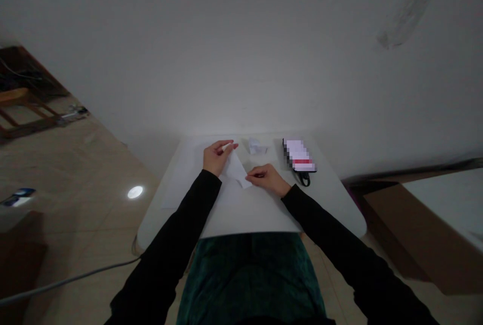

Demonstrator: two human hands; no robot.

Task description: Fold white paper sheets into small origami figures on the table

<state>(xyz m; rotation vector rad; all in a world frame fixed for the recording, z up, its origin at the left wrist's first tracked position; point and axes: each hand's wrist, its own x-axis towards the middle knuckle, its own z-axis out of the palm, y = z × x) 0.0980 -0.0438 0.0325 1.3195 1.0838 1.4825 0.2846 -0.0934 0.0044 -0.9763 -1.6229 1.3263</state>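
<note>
Between my hands a folded piece of white paper slants above the table. My left hand pinches its upper end, with thumb and fingers closed on it. At the paper's lower right corner, my right hand grips the edge with fingertips pressed together. Just beyond lies a small crumpled or folded scrap of white paper, touched by neither hand. Under and beside my left hand, a larger white sheet lies flat on the table.
A phone with a lit, blurred screen and a black cable lies at the right of the white table. A pale wall rises behind. A cardboard box stands at the right. A grey cable runs along the left floor.
</note>
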